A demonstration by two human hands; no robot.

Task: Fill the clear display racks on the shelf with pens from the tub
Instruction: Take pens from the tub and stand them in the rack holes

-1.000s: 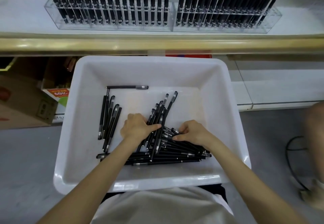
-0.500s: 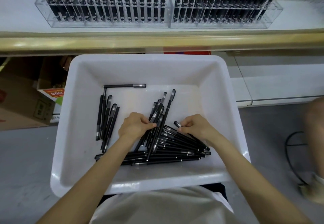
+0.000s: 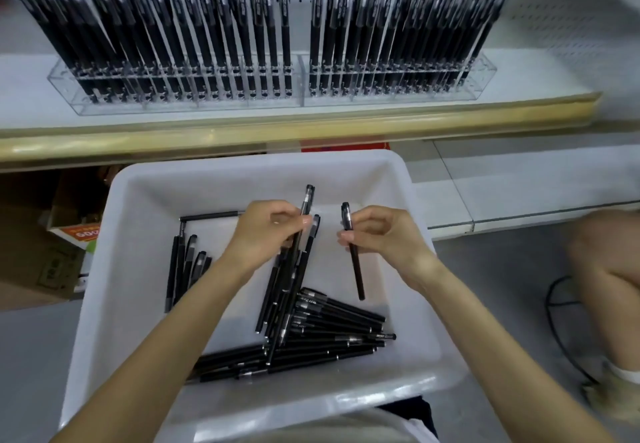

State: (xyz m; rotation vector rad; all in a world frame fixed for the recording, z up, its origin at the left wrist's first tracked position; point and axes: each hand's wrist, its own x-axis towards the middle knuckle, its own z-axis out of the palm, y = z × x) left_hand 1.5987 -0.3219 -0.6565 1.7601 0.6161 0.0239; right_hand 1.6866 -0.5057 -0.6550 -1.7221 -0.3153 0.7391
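Black pen bundle gripped in left fingers, right fingers pinch one pen.

Two racks stand side by side on the shelf across the frame's top. Below, centre, sits the tub, pens heaped in its lower right; a box lies at left.

Left hand, right hand: pens now aloft.

Glossy white plastic tub, matt black pens, clear glossy acrylic racks, matt brown cardboard box.
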